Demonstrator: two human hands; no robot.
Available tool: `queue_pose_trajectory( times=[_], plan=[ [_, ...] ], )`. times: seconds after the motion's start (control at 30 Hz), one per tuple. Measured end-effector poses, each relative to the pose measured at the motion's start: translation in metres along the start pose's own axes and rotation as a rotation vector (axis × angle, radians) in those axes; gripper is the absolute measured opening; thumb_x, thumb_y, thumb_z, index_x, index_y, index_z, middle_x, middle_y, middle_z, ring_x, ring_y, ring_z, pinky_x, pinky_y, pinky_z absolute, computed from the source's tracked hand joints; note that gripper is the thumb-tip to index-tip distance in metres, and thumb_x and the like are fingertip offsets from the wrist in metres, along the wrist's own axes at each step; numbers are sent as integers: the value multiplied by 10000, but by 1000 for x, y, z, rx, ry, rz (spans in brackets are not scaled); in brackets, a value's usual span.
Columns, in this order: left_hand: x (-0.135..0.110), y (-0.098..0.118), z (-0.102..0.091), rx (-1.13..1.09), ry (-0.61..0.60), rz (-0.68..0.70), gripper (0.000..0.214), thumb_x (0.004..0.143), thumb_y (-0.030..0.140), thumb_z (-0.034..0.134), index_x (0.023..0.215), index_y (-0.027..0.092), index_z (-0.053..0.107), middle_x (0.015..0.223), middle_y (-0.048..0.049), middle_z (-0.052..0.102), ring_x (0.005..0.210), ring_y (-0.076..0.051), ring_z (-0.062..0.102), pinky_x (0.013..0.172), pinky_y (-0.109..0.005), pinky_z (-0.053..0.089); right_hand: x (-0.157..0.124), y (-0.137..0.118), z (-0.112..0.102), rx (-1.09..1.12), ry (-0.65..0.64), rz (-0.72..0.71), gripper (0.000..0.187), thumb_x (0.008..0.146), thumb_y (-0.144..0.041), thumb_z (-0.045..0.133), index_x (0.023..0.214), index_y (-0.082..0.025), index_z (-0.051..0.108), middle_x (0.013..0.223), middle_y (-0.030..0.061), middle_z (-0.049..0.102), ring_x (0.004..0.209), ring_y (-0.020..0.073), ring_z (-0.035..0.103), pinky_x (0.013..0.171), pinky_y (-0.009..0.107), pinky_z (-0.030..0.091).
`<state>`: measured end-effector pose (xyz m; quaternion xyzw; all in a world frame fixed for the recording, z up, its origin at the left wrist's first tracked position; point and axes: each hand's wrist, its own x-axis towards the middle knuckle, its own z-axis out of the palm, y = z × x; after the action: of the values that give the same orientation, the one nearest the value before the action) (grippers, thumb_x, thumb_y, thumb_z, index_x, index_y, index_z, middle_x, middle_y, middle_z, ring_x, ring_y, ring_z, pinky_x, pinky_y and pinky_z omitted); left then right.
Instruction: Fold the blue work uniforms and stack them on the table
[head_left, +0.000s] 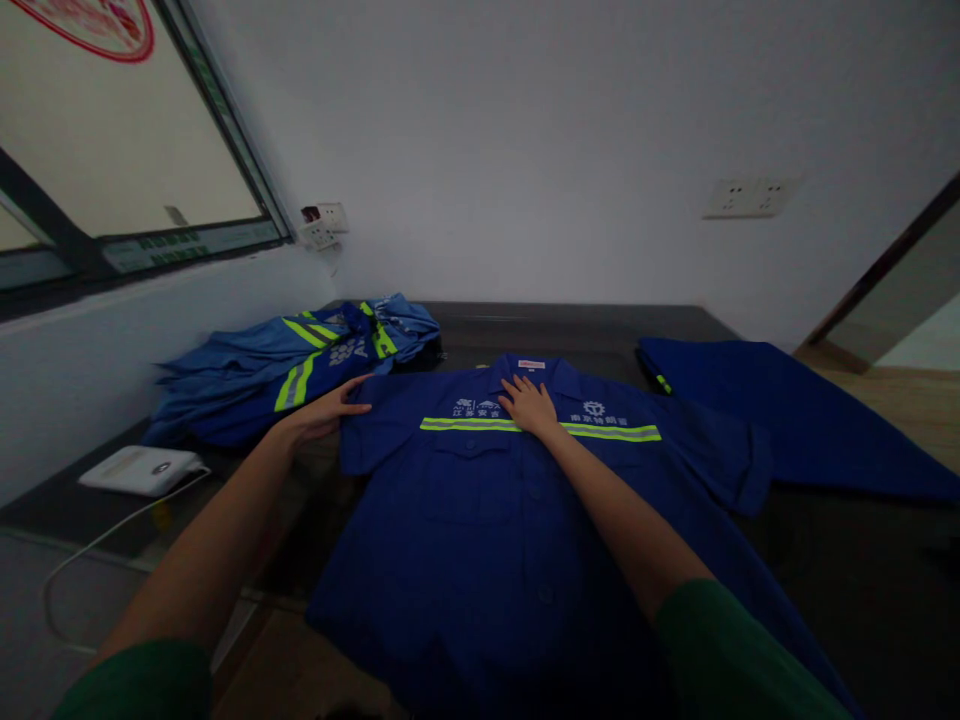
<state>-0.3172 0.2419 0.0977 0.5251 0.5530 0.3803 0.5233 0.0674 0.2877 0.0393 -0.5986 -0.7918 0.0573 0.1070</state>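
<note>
A dark blue short-sleeved work shirt lies spread front side up, collar away from me. White lettering and a yellow-green reflective stripe cross its chest. My left hand grips the outer edge of the left-side sleeve, thumb on top and the other fingers partly hidden. Below the collar, my right hand rests flat on the button front, fingers spread. The shirt's lower part hangs toward me over the near table edge.
Blue garments with reflective bands lie heaped at the left rear. A folded dark blue garment lies on the right. On the dark table, a white device trails a cable. Wall sockets are behind.
</note>
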Motion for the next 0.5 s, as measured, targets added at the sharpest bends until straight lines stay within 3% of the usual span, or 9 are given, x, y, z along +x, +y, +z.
queue_pose_trajectory(
  times=[0.07, 0.2, 0.3, 0.37, 0.5],
  plan=[
    [4, -5, -7, 148, 155, 6, 799, 614, 279, 805, 1330, 248, 452, 1220, -77, 610, 1030, -229, 634, 857, -351, 540, 4, 1, 1, 1, 0, 12, 559, 970, -493, 267, 1467, -245, 327, 1545, 71, 277, 1416, 257, 222, 1124, 519, 159],
    [7, -10, -17, 763, 527, 67, 589, 706, 230, 681, 1268, 153, 522, 1083, -106, 638, 1048, -280, 606, 901, -390, 498, 11, 3, 1, 4, -2, 24, 559, 969, -498, 263, 1470, -255, 319, 1546, 70, 275, 1419, 250, 211, 1125, 514, 149],
    [5, -8, -2, 1093, 630, 208, 502, 770, 181, 553, 1270, 140, 533, 1128, -144, 606, 1110, -305, 559, 962, -436, 442, 14, 4, 1, 7, -4, 30, 559, 970, -502, 254, 1470, -259, 317, 1548, 72, 270, 1420, 249, 206, 1125, 514, 144],
    [4, -7, 23, 1153, 558, 321, 427, 825, 208, 480, 1238, 145, 566, 1191, -149, 584, 1154, -294, 528, 1005, -434, 406, 14, 4, 1, 6, -8, 24, 563, 968, -504, 256, 1471, -256, 314, 1550, 77, 263, 1421, 254, 204, 1124, 517, 141],
    [4, -20, 82, 1099, 126, 425, 465, 918, 384, 385, 1301, 171, 540, 1360, -119, 523, 1289, -264, 436, 1095, -416, 309, 14, 5, 1, 4, -29, 26, 577, 966, -511, 259, 1481, -253, 289, 1557, 78, 242, 1425, 258, 190, 1126, 519, 133]
  ],
)
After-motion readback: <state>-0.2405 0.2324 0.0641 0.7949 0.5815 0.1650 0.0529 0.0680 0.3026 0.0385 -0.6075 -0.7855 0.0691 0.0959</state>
